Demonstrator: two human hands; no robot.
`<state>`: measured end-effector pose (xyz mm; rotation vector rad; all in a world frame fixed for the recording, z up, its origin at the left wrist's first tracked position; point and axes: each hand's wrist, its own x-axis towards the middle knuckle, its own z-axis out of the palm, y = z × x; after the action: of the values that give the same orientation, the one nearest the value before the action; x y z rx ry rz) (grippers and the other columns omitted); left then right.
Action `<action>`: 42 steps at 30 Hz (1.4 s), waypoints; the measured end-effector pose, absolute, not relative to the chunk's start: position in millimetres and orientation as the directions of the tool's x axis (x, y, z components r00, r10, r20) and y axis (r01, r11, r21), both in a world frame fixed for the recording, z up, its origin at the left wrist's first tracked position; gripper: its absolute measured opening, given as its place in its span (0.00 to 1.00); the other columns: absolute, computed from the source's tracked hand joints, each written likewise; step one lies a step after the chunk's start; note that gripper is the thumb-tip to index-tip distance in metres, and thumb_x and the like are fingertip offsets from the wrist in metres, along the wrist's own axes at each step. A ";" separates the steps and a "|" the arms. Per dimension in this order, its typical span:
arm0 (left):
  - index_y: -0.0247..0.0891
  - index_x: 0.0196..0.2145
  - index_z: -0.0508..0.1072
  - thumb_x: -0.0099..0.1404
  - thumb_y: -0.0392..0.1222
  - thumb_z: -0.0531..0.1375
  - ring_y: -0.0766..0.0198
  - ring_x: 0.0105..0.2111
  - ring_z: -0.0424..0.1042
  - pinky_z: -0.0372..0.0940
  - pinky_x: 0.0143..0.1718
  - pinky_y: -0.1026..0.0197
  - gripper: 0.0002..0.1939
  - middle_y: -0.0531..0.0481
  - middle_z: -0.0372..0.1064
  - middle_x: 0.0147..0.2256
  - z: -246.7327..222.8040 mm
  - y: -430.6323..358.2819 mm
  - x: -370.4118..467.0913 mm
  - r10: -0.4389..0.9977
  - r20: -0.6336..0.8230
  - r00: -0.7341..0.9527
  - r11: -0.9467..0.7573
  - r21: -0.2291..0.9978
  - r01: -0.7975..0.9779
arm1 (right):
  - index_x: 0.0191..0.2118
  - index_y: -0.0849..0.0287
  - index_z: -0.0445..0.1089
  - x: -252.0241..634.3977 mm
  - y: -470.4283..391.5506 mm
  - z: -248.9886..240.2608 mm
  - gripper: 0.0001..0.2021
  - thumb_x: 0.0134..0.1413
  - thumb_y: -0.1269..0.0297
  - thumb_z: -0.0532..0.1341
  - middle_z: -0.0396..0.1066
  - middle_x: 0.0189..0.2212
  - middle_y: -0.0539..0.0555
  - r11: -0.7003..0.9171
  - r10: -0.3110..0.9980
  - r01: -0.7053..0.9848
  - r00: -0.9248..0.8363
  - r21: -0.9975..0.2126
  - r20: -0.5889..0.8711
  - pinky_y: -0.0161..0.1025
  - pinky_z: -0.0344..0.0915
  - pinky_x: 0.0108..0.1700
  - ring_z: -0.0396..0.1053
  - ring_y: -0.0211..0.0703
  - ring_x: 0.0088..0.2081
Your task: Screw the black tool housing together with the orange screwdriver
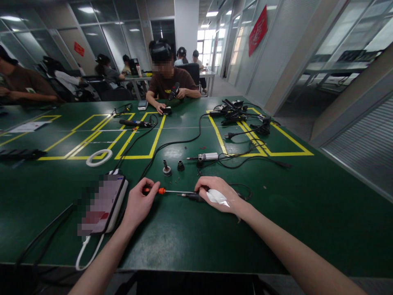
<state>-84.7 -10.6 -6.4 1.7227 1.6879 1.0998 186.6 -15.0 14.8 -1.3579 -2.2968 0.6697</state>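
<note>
While left grip (139, 202) holds screwdriver (161, 190), right grip (219, 194) clasps black tool (193, 197) (protruding leftward).

A green table (196, 241) marked with yellow lines (135, 157) carries a white ring (89, 159), black cables (260, 130), small parts (180, 166)

The screwdriver (166, 191) you grip in your left hand (142, 201) has an orange handle, partly hidden by your fingers, and a long, thin metal shaft. You hold it nearly level, pointing right, its far end reaching the fingertips of your right hand (215, 186), where you cannot see its tip. Just below the shaft, your slim black tool (193, 197) points its narrow metal end left, its rear covered by your right hand.
</note>
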 end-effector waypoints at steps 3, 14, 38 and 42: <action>0.42 0.24 0.68 0.61 0.58 0.60 0.62 0.26 0.64 0.61 0.30 0.61 0.19 0.55 0.64 0.23 -7.4 -10.1 -84.3 0.959 0.271 -0.086 -0.166 0.778 0.606 | 0.36 0.60 0.77 186.7 -14.6 13.1 0.10 0.59 0.74 0.58 0.80 0.36 0.55 0.417 0.887 0.700 -0.453 -0.580 0.090 0.38 0.66 0.42 0.75 0.45 0.37; 0.41 0.21 0.68 0.63 0.60 0.58 0.64 0.22 0.59 0.57 0.27 0.61 0.22 0.57 0.60 0.19 -7.6 -11.6 -83.6 0.971 0.227 -0.074 -0.131 0.767 0.628 | 0.35 0.60 0.77 187.1 -15.4 14.2 0.10 0.59 0.74 0.58 0.80 0.36 0.55 0.411 0.889 0.692 -0.449 -0.593 0.093 0.38 0.66 0.41 0.76 0.44 0.36; 0.42 0.25 0.69 0.61 0.54 0.60 0.60 0.27 0.66 0.63 0.32 0.59 0.14 0.53 0.68 0.25 -4.9 -13.2 -84.0 0.964 0.263 -0.030 -0.186 0.757 0.627 | 0.36 0.60 0.78 186.9 -15.6 14.8 0.10 0.59 0.74 0.58 0.80 0.36 0.56 0.417 0.886 0.694 -0.454 -0.587 0.093 0.39 0.67 0.43 0.76 0.45 0.37; 0.42 0.27 0.70 0.59 0.49 0.60 0.59 0.30 0.69 0.66 0.35 0.59 0.09 0.52 0.71 0.29 -3.2 -13.5 -84.8 0.968 0.252 -0.023 -0.185 0.768 0.613 | 0.36 0.60 0.78 186.8 -15.8 15.1 0.10 0.59 0.74 0.58 0.80 0.36 0.55 0.420 0.886 0.688 -0.453 -0.591 0.102 0.39 0.67 0.42 0.76 0.45 0.37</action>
<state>-84.8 -13.5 -3.2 1.8245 1.6468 1.0855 186.8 -15.8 15.1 -1.3422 -2.2800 0.6728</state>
